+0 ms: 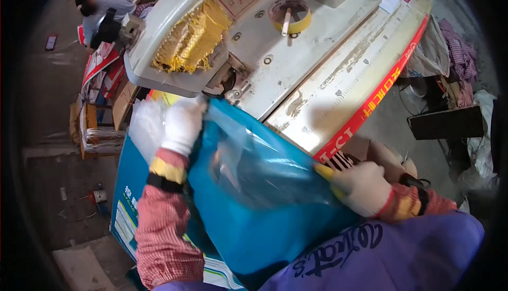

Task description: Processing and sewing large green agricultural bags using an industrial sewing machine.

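Observation:
A large blue plastic bag (pixel 264 233) with a clear film layer (pixel 259 169) along its upper edge is stretched between my two white-gloved hands. My left hand (pixel 182 127) pinches the bag's left upper corner, close under the needle area (pixel 230 82) of a pale industrial sewing machine (pixel 296 74). At the bag's right corner, my right hand (pixel 362 187) is closed on the edge, beside the machine bed's front. Yellow shows at its fingertips; whether that is glove or another thing I cannot tell. The bag's lower part lies against my purple apron (pixel 391 248).
A tape roll (pixel 291 15) with a white stick across it sits on the machine bed. Yellow woven material (pixel 193 37) covers part of the machine head. Another blue printed bag (pixel 127 201) is at left. Another person (pixel 108 7) is at upper left. A dark board (pixel 447 122) stands right.

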A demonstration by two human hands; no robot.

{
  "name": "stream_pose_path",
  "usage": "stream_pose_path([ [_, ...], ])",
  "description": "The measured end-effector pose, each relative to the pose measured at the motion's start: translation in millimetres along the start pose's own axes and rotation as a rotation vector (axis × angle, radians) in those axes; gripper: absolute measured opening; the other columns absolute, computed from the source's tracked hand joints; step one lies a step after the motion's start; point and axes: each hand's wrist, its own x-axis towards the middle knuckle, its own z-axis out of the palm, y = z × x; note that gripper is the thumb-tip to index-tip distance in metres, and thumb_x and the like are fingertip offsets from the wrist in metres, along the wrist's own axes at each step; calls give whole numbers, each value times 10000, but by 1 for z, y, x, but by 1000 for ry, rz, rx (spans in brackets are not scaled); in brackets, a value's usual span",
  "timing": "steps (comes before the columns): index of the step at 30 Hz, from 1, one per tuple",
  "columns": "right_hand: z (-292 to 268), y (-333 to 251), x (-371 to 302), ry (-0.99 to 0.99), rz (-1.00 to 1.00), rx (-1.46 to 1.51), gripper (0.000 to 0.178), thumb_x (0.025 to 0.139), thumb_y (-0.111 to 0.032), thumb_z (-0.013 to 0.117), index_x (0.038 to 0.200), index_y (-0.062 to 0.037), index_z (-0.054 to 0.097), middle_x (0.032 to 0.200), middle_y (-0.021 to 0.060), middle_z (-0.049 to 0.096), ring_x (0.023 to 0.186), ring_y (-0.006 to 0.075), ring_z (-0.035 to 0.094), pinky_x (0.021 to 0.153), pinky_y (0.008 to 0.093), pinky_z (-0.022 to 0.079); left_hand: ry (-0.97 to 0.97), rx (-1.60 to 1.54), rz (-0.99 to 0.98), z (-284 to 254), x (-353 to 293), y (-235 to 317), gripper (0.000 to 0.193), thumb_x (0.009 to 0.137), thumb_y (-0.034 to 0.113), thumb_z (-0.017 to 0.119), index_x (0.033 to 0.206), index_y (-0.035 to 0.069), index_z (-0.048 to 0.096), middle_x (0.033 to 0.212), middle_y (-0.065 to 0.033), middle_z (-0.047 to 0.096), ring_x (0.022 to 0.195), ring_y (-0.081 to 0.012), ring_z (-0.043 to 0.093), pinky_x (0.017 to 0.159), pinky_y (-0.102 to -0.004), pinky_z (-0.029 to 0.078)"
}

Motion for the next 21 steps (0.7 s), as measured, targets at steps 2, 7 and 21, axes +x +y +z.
stream_pose_path([
  [2,0,-16,25,80,-118,70,328,910,-380,422,971,-124,617,685,76,622,606,230,631,553,349,515,455,-271,139,43,25,-53,183,794,221,517,817,89,642,794,-145,634,739,-355,597,656,-433,480],
  [7,-35,-110,118,116,109,220,544,889,-505,342,786,-64,644,679,119,637,656,256,637,636,438,484,692,-208,57,0,66,-145,320,763,318,595,1020,127,598,928,-144,642,882,-326,606,741,-380,497],
  [21,-99,-62,187,-176,-843,34,420,710,-183,535,1116,-99,600,935,134,649,800,300,629,684,352,506,262,387,431,-175,-68,108,42,655,85,577,652,78,536,618,-105,544,624,-250,583,542,-334,444],
])
